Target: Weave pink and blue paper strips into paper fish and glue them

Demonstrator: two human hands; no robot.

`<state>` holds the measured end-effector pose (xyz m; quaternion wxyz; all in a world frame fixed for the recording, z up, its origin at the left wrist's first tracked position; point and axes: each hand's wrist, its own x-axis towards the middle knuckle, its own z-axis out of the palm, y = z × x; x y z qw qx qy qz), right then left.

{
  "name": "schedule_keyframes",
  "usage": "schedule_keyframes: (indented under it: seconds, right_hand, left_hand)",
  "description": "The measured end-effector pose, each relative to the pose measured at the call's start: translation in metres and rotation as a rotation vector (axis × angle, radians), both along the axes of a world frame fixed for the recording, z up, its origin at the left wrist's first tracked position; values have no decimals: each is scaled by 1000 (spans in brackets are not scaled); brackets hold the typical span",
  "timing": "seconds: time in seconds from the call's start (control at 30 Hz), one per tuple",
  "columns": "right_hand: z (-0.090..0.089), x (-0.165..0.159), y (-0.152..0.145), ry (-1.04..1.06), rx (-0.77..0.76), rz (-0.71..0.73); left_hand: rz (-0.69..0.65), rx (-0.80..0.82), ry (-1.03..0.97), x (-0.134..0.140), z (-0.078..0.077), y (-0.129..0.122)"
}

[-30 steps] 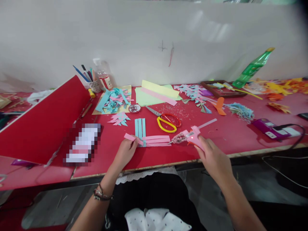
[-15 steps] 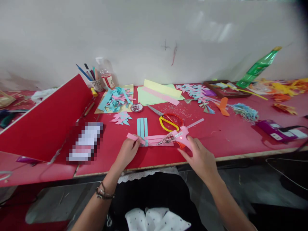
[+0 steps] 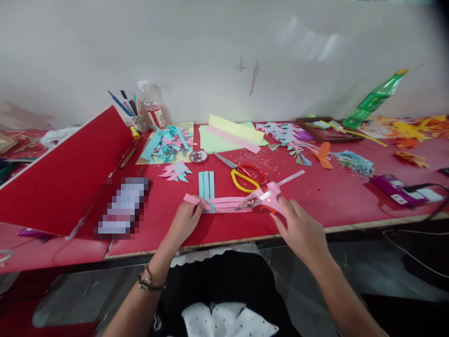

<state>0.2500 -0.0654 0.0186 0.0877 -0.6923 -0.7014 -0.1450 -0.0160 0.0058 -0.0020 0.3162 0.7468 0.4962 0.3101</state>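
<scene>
My right hand (image 3: 298, 222) is closed around the handle of a pink glue gun (image 3: 269, 199), whose tip points left over the pink paper strips (image 3: 229, 200). A clear glue stick (image 3: 293, 177) pokes out of the gun's back. My left hand (image 3: 187, 215) pinches a short pink paper strip (image 3: 191, 200) at the left end of the work. There the pink strips cross several blue paper strips (image 3: 206, 182) lying upright on the table. Scissors (image 3: 243, 175) with one yellow and one red handle lie just beyond the glue gun.
A phone (image 3: 122, 206) and a propped red board (image 3: 70, 173) stand left. Behind are a paper-scrap pile (image 3: 170, 142), a round tin (image 3: 198, 156), stacked paper sheets (image 3: 224, 140) and a pump bottle (image 3: 154, 110). Rightward are a tilted green bottle (image 3: 375, 100) and a purple power strip (image 3: 398, 189).
My right hand has drawn the glue gun slightly to the right along the pink strips. The left hand keeps its pinch in nearly the same place. The whole view has shifted slightly.
</scene>
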Motion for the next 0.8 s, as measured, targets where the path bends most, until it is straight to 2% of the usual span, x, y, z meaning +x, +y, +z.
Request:
schedule_keyframes:
  seconds: [0.5,0.8]
  right_hand:
    - [3,23,-8,-87,19,-74]
    - [6,42,-8,-14,58,-124]
  left_hand:
    - [-8,18,25,0,1,0]
    - [-8,19,20,0,-1,1]
